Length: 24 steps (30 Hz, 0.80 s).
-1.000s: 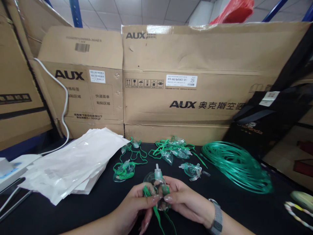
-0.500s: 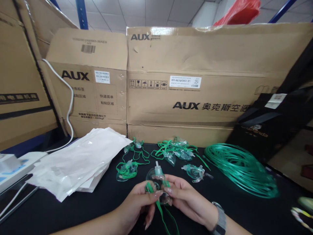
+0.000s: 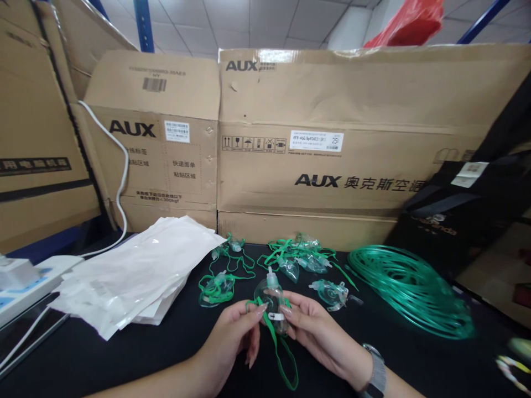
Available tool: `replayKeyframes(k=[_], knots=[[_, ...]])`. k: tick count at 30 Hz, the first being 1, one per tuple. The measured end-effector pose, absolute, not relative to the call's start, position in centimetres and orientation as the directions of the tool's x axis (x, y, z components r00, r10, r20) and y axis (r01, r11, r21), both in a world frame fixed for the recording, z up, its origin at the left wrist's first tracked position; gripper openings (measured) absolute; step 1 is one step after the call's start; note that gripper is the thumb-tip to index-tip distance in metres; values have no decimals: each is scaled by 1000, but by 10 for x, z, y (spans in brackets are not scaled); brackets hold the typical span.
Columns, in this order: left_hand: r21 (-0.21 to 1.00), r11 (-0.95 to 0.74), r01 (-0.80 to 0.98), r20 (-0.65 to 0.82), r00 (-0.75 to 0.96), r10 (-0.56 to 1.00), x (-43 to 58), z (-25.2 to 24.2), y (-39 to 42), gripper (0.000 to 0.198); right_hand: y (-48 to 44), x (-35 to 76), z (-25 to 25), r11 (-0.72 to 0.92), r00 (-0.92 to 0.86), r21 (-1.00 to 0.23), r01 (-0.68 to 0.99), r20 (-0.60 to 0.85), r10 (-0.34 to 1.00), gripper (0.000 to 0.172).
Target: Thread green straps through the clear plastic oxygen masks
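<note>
at near centre, the left hand [image 3: 233, 335] and right hand [image 3: 313, 327] pinch a clear, rounded plastic mask [image 3: 269, 301], its far side hidden; a narrow green elastic strap [image 3: 271, 330], previously cut off below, now shows its bend.

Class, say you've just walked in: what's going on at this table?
A person holds a clear mask between both hands, the left hand and right hand gripping opposite sides. Its green strap hangs in a loop below. More masks lie farther back on the dark table, with coiled green tubing to the right and white bags to the left.
</note>
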State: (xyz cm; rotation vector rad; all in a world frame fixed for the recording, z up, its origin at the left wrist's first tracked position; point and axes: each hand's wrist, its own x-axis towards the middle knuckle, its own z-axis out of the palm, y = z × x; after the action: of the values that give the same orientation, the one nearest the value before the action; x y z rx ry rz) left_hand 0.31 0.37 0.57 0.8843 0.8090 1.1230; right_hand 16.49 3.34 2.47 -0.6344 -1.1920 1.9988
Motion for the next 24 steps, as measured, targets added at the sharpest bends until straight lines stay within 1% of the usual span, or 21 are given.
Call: replayKeyframes(k=[7,18,24], knots=[[887,222,-406,-118,266,957,4,4,7,26,32,165,27,-318,-639,-899,-302,-56,767,36],[889,210,-407,-85,304,949,1,2,5,15,28,161,29,-264,-645,-918,-297,-11,764,42],[891,203,-406,-80,300,951,1,6,5,10,26,161,34,-206,-628,-943,-262,5,778,37]])
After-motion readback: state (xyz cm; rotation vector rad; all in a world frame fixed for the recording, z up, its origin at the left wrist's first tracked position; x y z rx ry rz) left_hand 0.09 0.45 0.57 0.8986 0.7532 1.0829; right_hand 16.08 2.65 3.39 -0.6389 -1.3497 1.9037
